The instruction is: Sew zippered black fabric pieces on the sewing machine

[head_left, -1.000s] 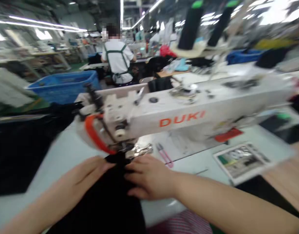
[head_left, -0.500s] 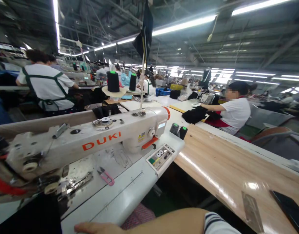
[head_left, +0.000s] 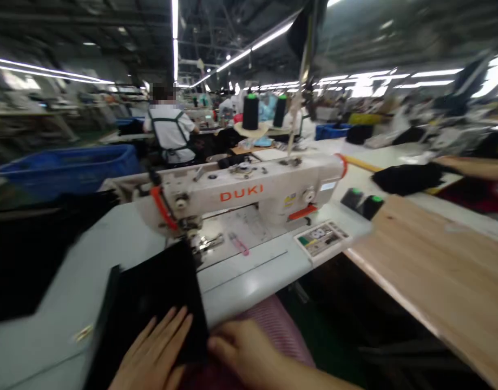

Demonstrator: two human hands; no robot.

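A piece of black fabric (head_left: pixel 159 292) lies at the front of the sewing machine table, its far corner close to the needle area. My left hand (head_left: pixel 154 352) rests flat on it, fingers stretched out. At the fabric's lower right corner, my right hand (head_left: pixel 243 346) is closed with thumb and fingers on the edge; the fingertips are partly hidden. Beyond the cloth stands a white sewing machine (head_left: pixel 241 189) with orange lettering. Pink thread snips (head_left: pixel 238 244) lie on the machine bed.
More black fabric (head_left: pixel 25 254) covers the table's left side. A blue bin (head_left: pixel 70 168) stands behind it. To the right are a small parts tray (head_left: pixel 322 241), dark thread cones (head_left: pixel 361 201) and a wooden board (head_left: pixel 444 271). A co-worker (head_left: pixel 170 127) sits farther back; another person's arm shows at right.
The view has swung left, bringing more of the black fabric into sight. My left hand has come into view on the cloth. My right hand now meets the fabric's corner.
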